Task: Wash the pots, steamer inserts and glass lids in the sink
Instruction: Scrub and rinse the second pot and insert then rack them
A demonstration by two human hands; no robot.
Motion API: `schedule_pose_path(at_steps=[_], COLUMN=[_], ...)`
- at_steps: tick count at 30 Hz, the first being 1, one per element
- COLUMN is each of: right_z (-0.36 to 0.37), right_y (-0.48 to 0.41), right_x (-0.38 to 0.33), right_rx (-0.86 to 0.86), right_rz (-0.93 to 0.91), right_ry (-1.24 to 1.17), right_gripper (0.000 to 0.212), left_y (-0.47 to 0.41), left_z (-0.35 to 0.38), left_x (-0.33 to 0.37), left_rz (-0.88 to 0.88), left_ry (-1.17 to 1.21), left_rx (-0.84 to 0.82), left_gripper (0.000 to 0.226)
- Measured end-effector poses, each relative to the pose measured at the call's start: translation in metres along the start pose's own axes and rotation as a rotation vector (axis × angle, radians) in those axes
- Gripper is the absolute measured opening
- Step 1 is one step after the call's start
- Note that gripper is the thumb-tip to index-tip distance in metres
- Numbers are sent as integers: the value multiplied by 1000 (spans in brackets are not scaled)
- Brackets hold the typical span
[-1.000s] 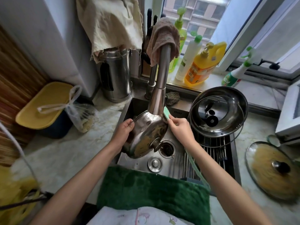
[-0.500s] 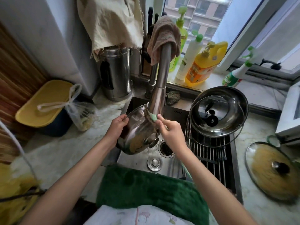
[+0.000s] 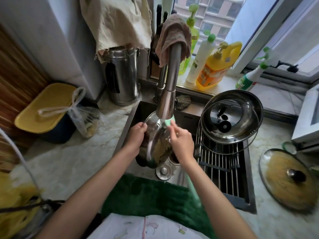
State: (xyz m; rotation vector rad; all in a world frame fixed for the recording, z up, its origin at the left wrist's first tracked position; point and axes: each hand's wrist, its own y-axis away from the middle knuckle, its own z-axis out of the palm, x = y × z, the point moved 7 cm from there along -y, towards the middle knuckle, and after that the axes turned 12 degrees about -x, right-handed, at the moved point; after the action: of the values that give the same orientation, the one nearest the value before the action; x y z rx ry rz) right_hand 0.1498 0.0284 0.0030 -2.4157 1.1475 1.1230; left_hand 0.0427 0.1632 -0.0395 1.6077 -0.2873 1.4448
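Observation:
A greasy glass lid (image 3: 156, 145) stands on edge in the sink (image 3: 183, 118), under the tap's spout (image 3: 165, 107). My left hand (image 3: 136, 135) grips its rim on the left. My right hand (image 3: 181, 140) holds a pale green sponge (image 3: 170, 121) against the lid's upper edge. A steel pot (image 3: 250, 107) with a glass lid (image 3: 224, 126) inside rests on the wire rack (image 3: 222, 163) over the sink's right half. Another dirty glass lid (image 3: 288, 178) lies on the counter at the right.
A steel kettle (image 3: 122, 75) stands behind the sink at left. Detergent bottles (image 3: 214, 66) line the windowsill. A yellow bin (image 3: 41, 107) and a tied plastic bag (image 3: 84, 118) sit on the left counter. A green towel (image 3: 151, 195) covers the sink's front edge.
The lid has been turned from a tilted face-on pose to standing on edge. My right hand with the sponge moved from its right side to its upper edge.

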Motion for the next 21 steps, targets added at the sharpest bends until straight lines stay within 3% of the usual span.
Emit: schedule_pose_path(at_steps=[1,3,6,11,16,21], right_z=[0,16,44,19,28,17], right_y=[-4,9,43,3,58,6], right_x=[8,3,-12,-21,-18,-30], right_rx=[28,27,-90,-12,-112,-37], right_rz=[112,137,-12,63,-218,-116], right_ry=[-127,-214,-37,-30,172,99], right_gripper=[35,35,38,33,35,35], left_y=[0,0,2,10,1,8], left_z=[1,-1,-12,-10,-31,-7], left_x=[-5,-11,-22,-21,-20,-21], left_rz=[-11,-51,-120,-131,-174,-211], left_ry=[17,100,239,325,491,493], left_rx=[11,67,137,158,247,189], left_gripper=[29,29,28,29,23,26])
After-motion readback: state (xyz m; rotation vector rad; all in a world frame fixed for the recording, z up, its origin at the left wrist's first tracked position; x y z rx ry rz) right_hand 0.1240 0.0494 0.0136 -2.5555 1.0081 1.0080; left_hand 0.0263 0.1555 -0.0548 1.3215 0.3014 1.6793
